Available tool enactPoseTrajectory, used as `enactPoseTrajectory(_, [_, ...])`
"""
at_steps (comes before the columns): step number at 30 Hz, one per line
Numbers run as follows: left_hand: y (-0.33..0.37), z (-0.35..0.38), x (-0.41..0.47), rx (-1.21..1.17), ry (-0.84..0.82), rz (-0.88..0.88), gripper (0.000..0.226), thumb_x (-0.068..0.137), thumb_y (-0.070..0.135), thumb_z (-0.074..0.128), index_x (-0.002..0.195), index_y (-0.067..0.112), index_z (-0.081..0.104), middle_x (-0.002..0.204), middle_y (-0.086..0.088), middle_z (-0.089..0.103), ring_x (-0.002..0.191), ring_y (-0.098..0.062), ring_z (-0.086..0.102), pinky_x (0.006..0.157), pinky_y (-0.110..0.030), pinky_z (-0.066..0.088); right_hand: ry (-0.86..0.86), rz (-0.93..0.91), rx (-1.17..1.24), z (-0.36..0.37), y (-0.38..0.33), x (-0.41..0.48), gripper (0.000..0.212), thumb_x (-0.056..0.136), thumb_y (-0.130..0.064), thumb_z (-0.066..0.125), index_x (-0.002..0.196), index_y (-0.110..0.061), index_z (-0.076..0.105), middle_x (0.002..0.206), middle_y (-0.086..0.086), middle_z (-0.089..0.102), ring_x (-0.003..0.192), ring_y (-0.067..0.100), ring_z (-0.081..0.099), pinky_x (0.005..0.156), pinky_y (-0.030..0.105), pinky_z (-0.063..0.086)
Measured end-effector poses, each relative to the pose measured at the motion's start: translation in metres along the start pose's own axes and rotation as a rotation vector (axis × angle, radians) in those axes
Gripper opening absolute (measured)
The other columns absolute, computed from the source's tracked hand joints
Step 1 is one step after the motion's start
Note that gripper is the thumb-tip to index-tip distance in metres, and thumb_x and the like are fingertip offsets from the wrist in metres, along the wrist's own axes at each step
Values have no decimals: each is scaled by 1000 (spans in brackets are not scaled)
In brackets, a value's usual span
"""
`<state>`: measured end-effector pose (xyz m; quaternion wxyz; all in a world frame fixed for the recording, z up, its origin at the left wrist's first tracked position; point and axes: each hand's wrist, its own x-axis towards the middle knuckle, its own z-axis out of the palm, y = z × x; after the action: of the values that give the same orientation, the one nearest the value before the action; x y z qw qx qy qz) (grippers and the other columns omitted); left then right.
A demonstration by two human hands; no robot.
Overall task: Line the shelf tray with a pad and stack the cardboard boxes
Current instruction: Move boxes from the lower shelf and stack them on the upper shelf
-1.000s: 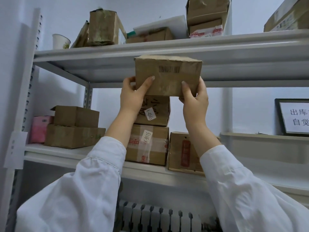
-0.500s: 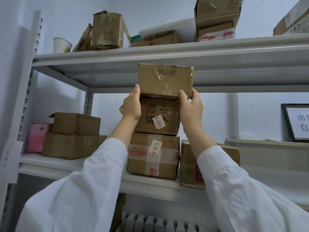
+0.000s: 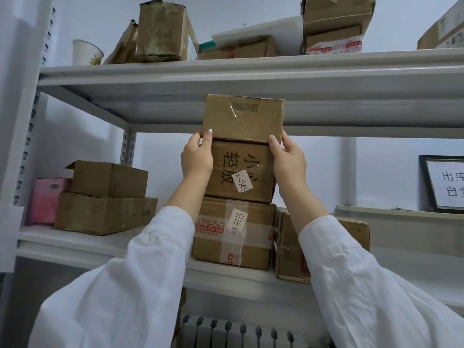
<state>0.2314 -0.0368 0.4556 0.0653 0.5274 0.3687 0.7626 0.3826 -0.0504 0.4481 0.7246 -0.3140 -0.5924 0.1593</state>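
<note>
While both hands pinch its lower corners, the top box (image 3: 243, 118) sits on the K-4545 box (image 3: 241, 170), which rests on the K-9115 box (image 3: 233, 233) on the shelf (image 3: 75, 243).

Axis: long side runs left to right, front face tilted slightly.
Left hand (image 3: 197, 156): at lower-left corner, fingers curled partly closed, thumb on the front face.
Right hand (image 3: 288, 158): at lower-right corner, same partial grip.
Nearness: equal; box lies just above and between them.
Clearance: upper shelf (image 3: 226, 71) close overhead.
Pad: none visible.
Judgement: squaring and release remain.
</note>
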Motion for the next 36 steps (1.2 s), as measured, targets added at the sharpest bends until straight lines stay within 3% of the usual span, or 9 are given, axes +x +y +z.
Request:
enactPoseTrajectory(2, [-1,1,-1,31,32,14,47,98,43,37,122,7,55,118,-11,62,104,-23,58,83,-31,47,17,-14,9,-1,-1,0,45,88,-48,50,132,-37,52,115,-10,67,107,14,62,93,42,51])
enactPoseTrajectory(9, [-1,0,-11,48,-60,-77,61,95,52,35,142,14,35,141,-6,47,130,-25,44,106,-43,40,-22,2,51,0,6,-11,38,93,-35,52,129,-27,57,118,-4,67,109,17,62,96,42,50])
enactPoseTrajectory(12, [-3,1,-22,89,-54,-84,65,95,53,35,146,15,24,149,-6,36,135,-26,37,107,-39,36,-45,0,65,-6,5,-21,43,97,-27,51,139,-22,46,126,-1,58,109,10,54,96,29,46])
enactPoseTrajectory(17, [-9,8,-45,158,-8,-72,71,92,54,40,147,13,19,150,-9,32,137,-30,31,109,-45,32,-38,-9,0,-24,2,-37,47,96,-27,52,141,-21,41,141,3,47,128,13,44,96,25,37])
enactPoseTrajectory(21, [-11,14,-75,238,87,12,72,91,52,46,146,14,19,151,-11,29,139,-30,23,113,-45,27,67,-124,-275,-50,10,-57,38,93,-33,54,130,-24,54,133,-4,55,119,13,50,103,34,39])
enactPoseTrajectory(24, [-15,18,-105,302,108,63,72,91,49,47,147,16,16,155,-12,16,144,-30,11,117,-47,18,284,-89,-600,-75,24,-72,38,88,-37,55,126,-31,53,138,-3,47,129,22,37,109,42,24])
enactPoseTrajectory(29, [-25,39,-159,323,-51,264,45,88,33,56,129,17,48,148,-11,32,139,-29,20,113,-44,22,325,188,-564,-94,49,-92,66,80,-50,60,136,-25,36,148,3,27,138,26,23,111,46,14])
enactPoseTrajectory(32, [-31,53,-177,383,-109,359,33,88,28,57,117,14,63,145,-11,40,140,-30,22,113,-41,19,320,183,-429,-102,57,-95,71,80,-47,64,138,-22,33,147,5,27,136,26,28,110,43,20])
enactPoseTrajectory(36, [-34,60,-182,422,-97,339,36,90,30,54,122,15,61,147,-8,39,142,-29,18,115,-38,14,235,118,-345,-115,66,-97,67,85,-35,64,141,-18,31,146,4,32,136,23,28,110,36,26])
